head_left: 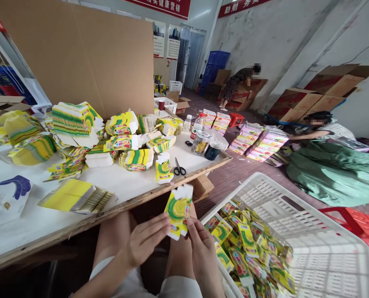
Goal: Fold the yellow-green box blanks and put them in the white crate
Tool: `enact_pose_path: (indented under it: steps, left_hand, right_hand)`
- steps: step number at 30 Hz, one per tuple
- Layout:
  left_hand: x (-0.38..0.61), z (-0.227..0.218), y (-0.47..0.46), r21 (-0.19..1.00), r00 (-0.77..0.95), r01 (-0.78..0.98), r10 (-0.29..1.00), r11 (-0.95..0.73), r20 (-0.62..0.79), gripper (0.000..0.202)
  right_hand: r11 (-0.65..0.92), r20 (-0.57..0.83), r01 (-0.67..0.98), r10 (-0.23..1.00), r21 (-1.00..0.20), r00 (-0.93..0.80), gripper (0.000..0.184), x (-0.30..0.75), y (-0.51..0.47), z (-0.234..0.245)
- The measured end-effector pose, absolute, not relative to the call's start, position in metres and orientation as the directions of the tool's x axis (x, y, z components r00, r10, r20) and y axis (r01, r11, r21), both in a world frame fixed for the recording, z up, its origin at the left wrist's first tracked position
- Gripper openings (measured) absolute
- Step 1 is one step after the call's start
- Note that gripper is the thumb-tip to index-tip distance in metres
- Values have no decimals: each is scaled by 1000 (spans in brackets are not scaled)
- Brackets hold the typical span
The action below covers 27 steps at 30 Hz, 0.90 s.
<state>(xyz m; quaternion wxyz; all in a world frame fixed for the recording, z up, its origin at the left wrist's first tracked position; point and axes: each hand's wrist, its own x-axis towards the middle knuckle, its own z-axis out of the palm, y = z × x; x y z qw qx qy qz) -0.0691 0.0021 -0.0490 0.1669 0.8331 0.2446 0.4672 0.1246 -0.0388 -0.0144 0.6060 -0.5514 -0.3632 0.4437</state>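
Observation:
A small yellow and green cardboard box [176,210] with its white top flaps raised is held over my lap. My left hand [149,240] grips its left side, fingers pressed along the lower edge. On the right edge, the thumb and fingers of my right hand [201,244] pinch the same box. At my right stands a white plastic basket [330,244] with many yellow-green packets [249,240] in it. A similar box [164,169] lies on the table near the edge, beside black-handled scissors [179,169].
Stacks of folded boxes [75,122] cover much of the white table [116,207]. A jar [200,142], a dark mug [212,152] and bottles stand at its far right. A red stool [361,231] is beyond the basket. Two people work farther off, among cartons [308,103].

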Motion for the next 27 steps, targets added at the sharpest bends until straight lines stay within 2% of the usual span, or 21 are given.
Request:
enact_pose_path:
  steps: [1, 3, 5, 7, 10, 13, 16, 19, 22, 27]
  left_hand:
    - [-68, -50, -10, 531, 474, 211, 561, -821, 678, 49]
    - [-66, -50, -26, 673, 420, 143, 660, -726, 623, 51]
    - [-64, -46, -30, 859, 252, 7, 832, -513, 495, 50]
    - [-63, -39, -26, 954, 160, -201, 953, -224, 258, 55]
    - [-62, -26, -14, 883, 346, -431, 938, 183, -25, 63]
    - [-60, -16, -10, 745, 543, -520, 835, 417, -88, 65]
    - [-58, -11, -14, 657, 619, -570, 784, 492, -49, 64]
    - [-57, -9, -18, 637, 612, -591, 790, 494, -45, 63]
    - [-58, -12, -18, 660, 570, -580, 817, 478, -92, 57]
    - [-57, -21, -17, 738, 423, -519, 880, 430, -215, 43]
  right_hand:
    - [-7, -60, -158, 941, -987, 333, 36, 123, -38, -13]
    - [-16, -73, -185, 948, -983, 309, 35, 122, -39, -13]
    - [-26, -81, -192, 956, -981, 282, 35, 119, -41, -14]
    - [-40, -93, -207, 963, -978, 254, 35, 113, -45, -17]
    - [-73, -134, -283, 970, -956, 205, 36, 101, -50, -22]
    - [-95, -159, -340, 973, -936, 165, 32, 93, -54, -25]
    - [-87, -146, -338, 977, -937, 154, 30, 90, -56, -27]
    - [-84, -143, -346, 979, -934, 148, 31, 90, -57, -28]
    - [-95, -144, -323, 981, -942, 132, 31, 91, -57, -28]
    - [-69, -95, -192, 987, -979, 128, 36, 87, -57, -30]
